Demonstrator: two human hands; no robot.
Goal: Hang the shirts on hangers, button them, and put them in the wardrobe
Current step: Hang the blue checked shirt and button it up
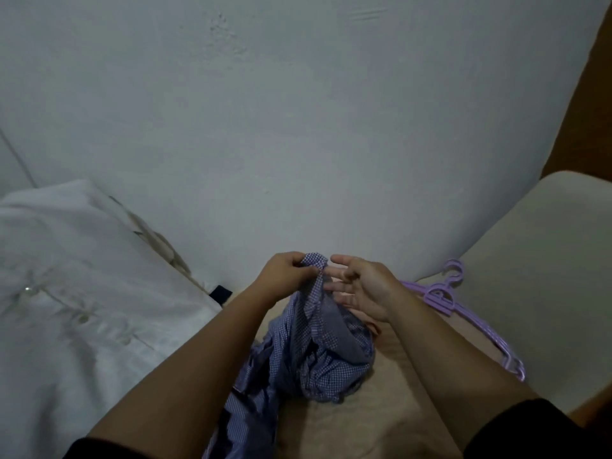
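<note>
Two hands in my feed, both raised over the bed. Left hand has its fingers curled, pinching a top edge of the blue checked shirt and holding it up. Right hand sits just beside that pinched edge, fingers spread and relaxed; its fingertips look to be touching the fabric, but I see no grip there. Rest of the shirt hangs down from the left hand in a crumpled bunch and lies on the beige bed sheet, running toward the bottom edge between the forearms. I can't tell which part of the shirt is pinched. Purple hangers lie on the bed to the right of the right forearm, stacked together, hooks toward the wall. White shirt lies spread out on the left, buttons visible along its front, apart from the blue one. Cream cushion at far right, past the hangers.
</note>
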